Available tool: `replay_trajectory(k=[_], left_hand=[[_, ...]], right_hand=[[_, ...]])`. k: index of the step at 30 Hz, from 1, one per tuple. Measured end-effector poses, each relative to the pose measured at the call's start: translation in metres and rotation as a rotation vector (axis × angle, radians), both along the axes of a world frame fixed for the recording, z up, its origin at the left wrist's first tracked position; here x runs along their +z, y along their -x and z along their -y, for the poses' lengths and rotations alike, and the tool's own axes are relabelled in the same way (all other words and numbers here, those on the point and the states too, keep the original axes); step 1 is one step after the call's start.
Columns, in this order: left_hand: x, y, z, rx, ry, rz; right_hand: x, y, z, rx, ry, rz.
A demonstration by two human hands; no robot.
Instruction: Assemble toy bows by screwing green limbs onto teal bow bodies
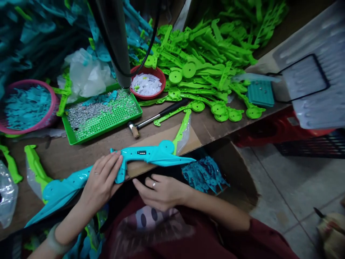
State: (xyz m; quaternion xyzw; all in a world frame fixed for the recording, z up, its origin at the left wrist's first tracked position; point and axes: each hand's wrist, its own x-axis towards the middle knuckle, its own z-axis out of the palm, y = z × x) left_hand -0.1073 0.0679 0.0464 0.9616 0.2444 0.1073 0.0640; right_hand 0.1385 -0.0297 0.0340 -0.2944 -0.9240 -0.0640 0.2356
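A turquoise plastic toy bow (155, 153) lies across the front of the bench. Its two green arms (182, 133) carry clear plastic pieces. My left hand (104, 174) lies over the middle of the bow beside its grip, fingers closed over the body. To the right, my right hand (164, 190) is just off the bench edge, fingers loosely curled and apart, with nothing visible in them. Under the bow's right half is a flat piece of cardboard (192, 138). Behind it lies a hammer (149, 120) with a black handle.
A green perforated tray (107, 126) holds many small screws. A pink basket (55, 100) contains turquoise parts, a red bowl (162, 77) white ones. Green plastic parts (205, 68) are heaped behind. An upright pole (115, 43) stands behind the tray. Below the bench, a box (242, 176) holds turquoise parts.
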Motion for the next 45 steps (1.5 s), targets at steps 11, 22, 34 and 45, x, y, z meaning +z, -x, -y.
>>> replay_trajectory(k=[11,22,34,45], left_hand=[[0.013,-0.009,-0.009,0.093,0.137,-0.063],[0.017,-0.013,-0.018,0.111,0.297,-0.035],[0.015,-0.01,-0.017,-0.003,0.177,-0.078],[0.002,-0.009,0.003,-0.044,-0.208,-0.107]], right_hand=[[0.015,0.017,-0.004,-0.329,0.186,-0.148],[-0.011,0.037,-0.011,-0.343,0.129,-0.05],[0.013,0.009,-0.029,-0.099,0.067,0.165],[-0.008,0.007,0.006,-0.059,-0.051,0.098]])
